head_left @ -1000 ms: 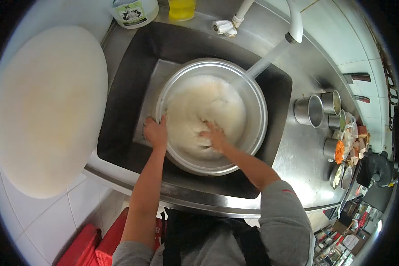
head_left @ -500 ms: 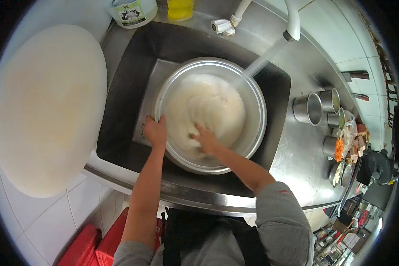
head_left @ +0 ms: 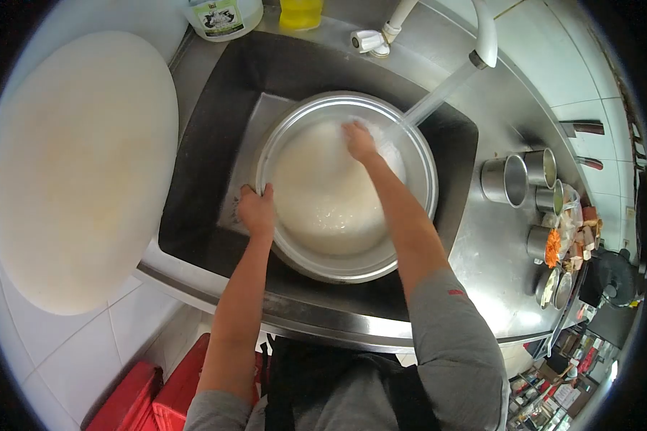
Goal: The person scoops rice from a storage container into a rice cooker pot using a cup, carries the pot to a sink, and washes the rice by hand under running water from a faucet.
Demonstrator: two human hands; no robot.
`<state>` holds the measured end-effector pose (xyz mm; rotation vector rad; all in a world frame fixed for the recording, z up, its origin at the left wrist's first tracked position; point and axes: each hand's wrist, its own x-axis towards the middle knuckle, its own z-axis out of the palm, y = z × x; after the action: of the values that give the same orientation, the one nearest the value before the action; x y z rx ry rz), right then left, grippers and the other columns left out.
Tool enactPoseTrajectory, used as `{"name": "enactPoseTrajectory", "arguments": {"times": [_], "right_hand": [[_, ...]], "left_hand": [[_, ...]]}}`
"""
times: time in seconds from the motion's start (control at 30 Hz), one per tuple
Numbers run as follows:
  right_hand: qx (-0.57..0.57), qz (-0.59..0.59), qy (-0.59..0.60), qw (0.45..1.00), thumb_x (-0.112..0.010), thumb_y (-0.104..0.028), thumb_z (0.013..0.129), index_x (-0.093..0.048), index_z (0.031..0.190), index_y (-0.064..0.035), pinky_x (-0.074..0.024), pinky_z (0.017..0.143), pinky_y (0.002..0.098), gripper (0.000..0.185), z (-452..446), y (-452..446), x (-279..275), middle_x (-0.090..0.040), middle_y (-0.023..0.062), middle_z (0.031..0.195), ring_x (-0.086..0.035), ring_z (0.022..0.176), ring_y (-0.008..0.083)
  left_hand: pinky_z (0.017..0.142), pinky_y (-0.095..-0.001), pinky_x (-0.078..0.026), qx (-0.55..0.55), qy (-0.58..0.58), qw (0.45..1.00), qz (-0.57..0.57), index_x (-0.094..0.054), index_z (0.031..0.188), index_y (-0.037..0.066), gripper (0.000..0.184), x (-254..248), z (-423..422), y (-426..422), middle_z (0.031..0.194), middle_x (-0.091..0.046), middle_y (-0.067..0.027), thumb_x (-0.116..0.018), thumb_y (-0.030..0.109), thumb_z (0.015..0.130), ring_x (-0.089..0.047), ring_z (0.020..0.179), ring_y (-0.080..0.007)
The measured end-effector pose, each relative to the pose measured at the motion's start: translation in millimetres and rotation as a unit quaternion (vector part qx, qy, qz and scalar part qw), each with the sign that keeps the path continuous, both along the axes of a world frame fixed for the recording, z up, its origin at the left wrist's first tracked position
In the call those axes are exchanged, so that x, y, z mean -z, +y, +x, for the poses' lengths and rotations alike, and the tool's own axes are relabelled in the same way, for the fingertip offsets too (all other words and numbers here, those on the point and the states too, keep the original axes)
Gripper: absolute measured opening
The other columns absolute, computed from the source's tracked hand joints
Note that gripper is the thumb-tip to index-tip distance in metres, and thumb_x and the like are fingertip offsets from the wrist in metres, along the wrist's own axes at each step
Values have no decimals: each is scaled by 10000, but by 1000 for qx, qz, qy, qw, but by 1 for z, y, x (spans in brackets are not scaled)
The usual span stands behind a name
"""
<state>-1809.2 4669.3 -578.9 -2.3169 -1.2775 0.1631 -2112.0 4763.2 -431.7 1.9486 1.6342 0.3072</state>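
Note:
A wide metal basin (head_left: 426,188) sits in the sink, holding cloudy, whitish water (head_left: 323,194); what lies under the surface is hard to make out. My left hand (head_left: 256,209) is closed on the basin's left rim, thumb over the edge. Inside the basin, toward its far side, my right hand (head_left: 359,141) reaches into the water. Its fingertips are blurred and partly hidden, so their closure is unclear. From the white faucet (head_left: 486,36), a stream of water (head_left: 438,95) runs into the basin at the upper right, close to my right hand.
A dark-walled sink (head_left: 194,194) surrounds the basin. To its left stands a large white oval board (head_left: 86,172). Several metal containers (head_left: 505,179) line the right counter, near shredded orange food (head_left: 552,247). A jug (head_left: 225,18) and yellow liquid (head_left: 300,14) stand behind.
My right hand has moved from the near part of the basin to its far side, and the water has swirled. My left hand stays on the rim. The view has shifted slightly.

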Motion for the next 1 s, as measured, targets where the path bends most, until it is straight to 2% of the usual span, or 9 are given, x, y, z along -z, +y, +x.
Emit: {"name": "enactPoseTrajectory", "arguments": {"times": [0.03,0.2,0.3,0.37,0.5,0.6,0.73,0.87,1.0], "right_hand": [[75,-73,36,994,-592,-281,825,-638,1039,-57,-444,904,451,314,-22,34,-30,-601,190,1116,-559,1048,351],[-160,-360,41,918,-519,-682,722,-623,1166,-88,-227,1026,622,749,-131,103,-79,-497,176,1310,-403,1256,389],[-309,-466,-1,829,-584,-624,716,-568,1257,-142,-131,976,737,724,-188,87,-81,-452,76,1371,-304,1321,360],[-308,-429,-106,843,-646,-533,718,-510,1315,-179,-117,939,776,707,-220,45,-84,-400,54,1408,-272,1333,347],[-223,-261,-77,936,-571,-376,824,-475,1323,-193,-240,993,683,540,-248,-54,-48,-389,110,1404,-245,1346,383],[-109,-296,151,937,-568,-231,820,-507,1255,-156,-375,977,550,446,-220,-82,-61,-362,90,1403,-372,1260,403],[-171,-283,71,941,-515,-167,836,-516,1130,-44,-482,810,458,318,-139,-75,-53,-538,176,1177,-566,1031,338],[-47,-169,-49,983,-465,-120,847,-514,1035,-17,-508,714,433,220,-73,-57,-30,-626,199,966,-618,883,344],[-20,-269,-72,960,-484,-140,858,-512,1102,-10,-516,686,456,279,-8,-60,-59,-653,184,847,-631,762,387]], "left_hand": [[704,-476,-487,0,-3,1000,5,-549,915,-73,417,2,0,0,815,-624,-270,-688,291,767,-614,782,-436],[687,-471,-489,14,8,1000,21,-549,923,-73,421,6,-2,0,819,-623,-275,-686,295,770,-616,774,-435],[700,-465,-494,4,-5,1000,15,-549,946,-79,429,8,-1,0,838,-625,-279,-680,293,779,-622,788,-427],[711,-460,-497,-7,-10,1000,13,-548,964,-84,434,1,3,0,853,-626,-281,-675,291,786,-626,802,-421],[728,-456,-498,-1,-11,1000,-14,-548,977,-85,435,5,0,1,872,-628,-283,-679,284,788,-627,824,-418],[734,-456,-493,0,-1,1000,-14,-550,963,-79,417,-6,2,0,879,-627,-283,-681,276,789,-625,829,-419],[731,-464,-482,-1,-17,1000,-5,-546,936,-74,395,-6,1,-3,871,-627,-278,-680,267,789,-618,822,-428],[722,-476,-472,-3,-9,1000,16,-544,923,-70,387,-3,2,-3,851,-627,-269,-681,264,783,-611,812,-437],[721,-478,-470,0,-33,999,23,-545,921,-66,389,5,1,-2,846,-625,-266,-686,264,769,-611,814,-433]]}}
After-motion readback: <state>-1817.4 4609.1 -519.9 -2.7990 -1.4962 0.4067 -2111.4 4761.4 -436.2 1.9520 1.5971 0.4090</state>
